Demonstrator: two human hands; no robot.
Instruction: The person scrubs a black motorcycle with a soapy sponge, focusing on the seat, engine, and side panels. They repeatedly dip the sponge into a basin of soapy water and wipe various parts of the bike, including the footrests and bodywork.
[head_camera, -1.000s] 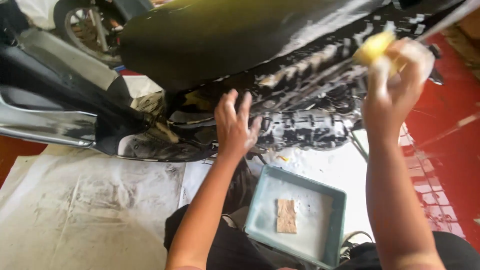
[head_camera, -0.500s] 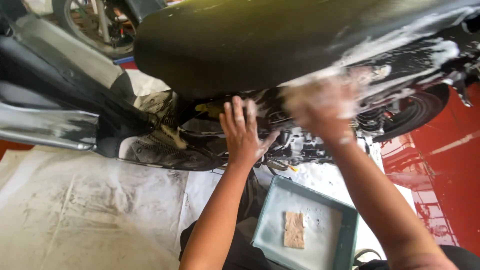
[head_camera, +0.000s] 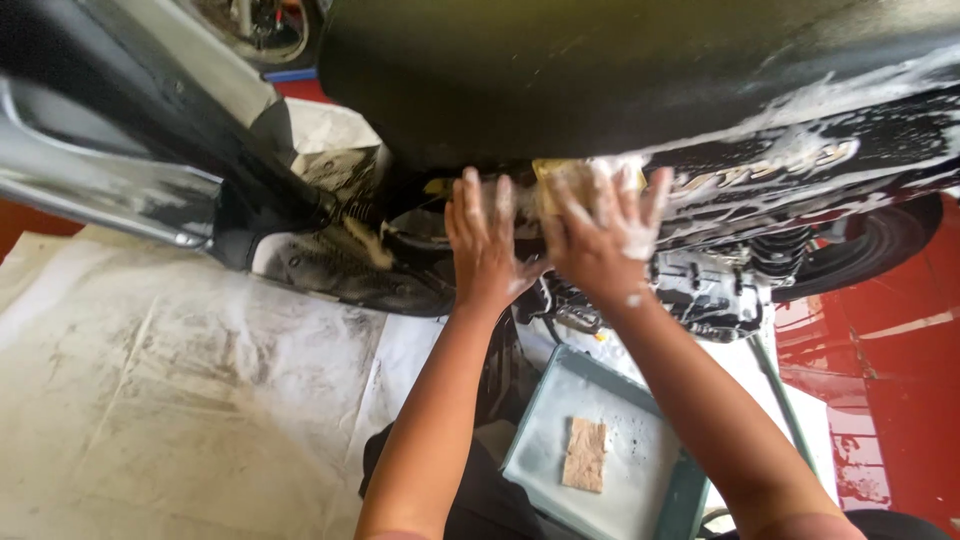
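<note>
A black motorcycle (head_camera: 620, 90) fills the top of the view, its side panel streaked with white soap foam. My right hand (head_camera: 605, 235) is foamy and presses a yellow sponge (head_camera: 565, 180) against the motorcycle's body under the seat. My left hand (head_camera: 485, 240) rests beside it with spread fingers, flat on the dark bodywork, holding nothing. The two hands nearly touch.
A teal tray (head_camera: 685, 490) of soapy water lies on the ground below my arms with a tan sponge (head_camera: 585, 455) in it. A dirty white sheet (head_camera: 180, 400) covers the floor at left. Red floor (head_camera: 900, 400) shows at right. A chrome exhaust pipe (head_camera: 90, 190) runs at left.
My right hand with the sponge has swept left along the motorcycle's side, from the far right to just beside my left hand. The left hand has stayed in place.
</note>
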